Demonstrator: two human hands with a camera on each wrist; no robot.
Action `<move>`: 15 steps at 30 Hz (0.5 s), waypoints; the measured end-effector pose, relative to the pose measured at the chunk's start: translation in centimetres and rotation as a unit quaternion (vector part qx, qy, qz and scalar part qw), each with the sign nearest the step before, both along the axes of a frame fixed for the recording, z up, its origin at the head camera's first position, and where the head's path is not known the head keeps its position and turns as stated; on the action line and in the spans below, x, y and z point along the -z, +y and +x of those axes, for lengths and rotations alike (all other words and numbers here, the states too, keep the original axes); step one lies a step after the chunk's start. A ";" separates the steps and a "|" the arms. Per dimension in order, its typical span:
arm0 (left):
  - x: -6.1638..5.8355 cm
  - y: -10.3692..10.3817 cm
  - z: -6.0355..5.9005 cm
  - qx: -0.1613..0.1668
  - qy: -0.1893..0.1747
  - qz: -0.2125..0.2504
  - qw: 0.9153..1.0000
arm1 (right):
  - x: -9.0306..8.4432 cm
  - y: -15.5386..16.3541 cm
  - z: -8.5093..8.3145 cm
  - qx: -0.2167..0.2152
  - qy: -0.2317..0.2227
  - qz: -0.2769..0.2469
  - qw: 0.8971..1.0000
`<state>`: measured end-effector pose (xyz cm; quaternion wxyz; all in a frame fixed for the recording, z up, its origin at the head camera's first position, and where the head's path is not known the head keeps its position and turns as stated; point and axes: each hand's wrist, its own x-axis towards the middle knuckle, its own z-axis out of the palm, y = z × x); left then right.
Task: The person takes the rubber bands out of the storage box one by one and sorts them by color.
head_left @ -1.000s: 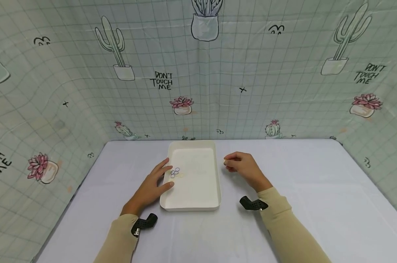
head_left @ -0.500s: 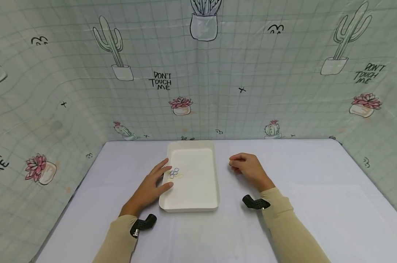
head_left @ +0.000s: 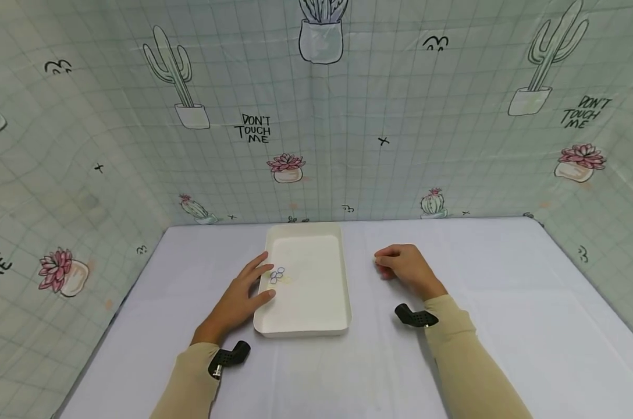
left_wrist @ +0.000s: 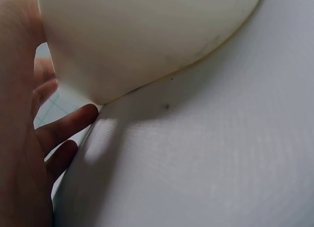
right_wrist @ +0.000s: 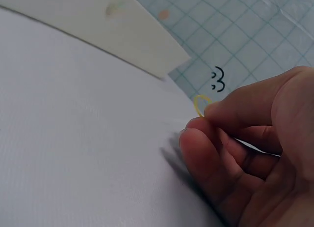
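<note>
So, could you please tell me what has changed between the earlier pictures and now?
The right hand has drawn away from the tray to its own right, across the table, pinching a small yellow ring. The left hand stayed resting against the tray's left edge, and the small rings inside stayed put.

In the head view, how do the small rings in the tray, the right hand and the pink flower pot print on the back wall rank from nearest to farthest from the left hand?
1. small rings: in the white tray, just right of the left hand's fingertips.
2. right hand: on the table, on the tray's other side.
3. pink flower pot print: up on the back wall.
</note>
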<state>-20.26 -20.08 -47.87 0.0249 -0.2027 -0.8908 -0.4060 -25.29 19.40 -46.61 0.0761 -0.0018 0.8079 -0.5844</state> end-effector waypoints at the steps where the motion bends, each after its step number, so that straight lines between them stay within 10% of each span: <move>1: 0.0 -0.1 0.0 0.001 -0.001 0.000 1.000 | 0.0 0.0 0.0 -0.001 0.000 0.007 1.000; 15: 0.0 -0.2 -0.2 -0.001 -0.001 -0.010 1.000 | 0.0 -1.0 -0.1 -0.024 0.039 0.127 0.991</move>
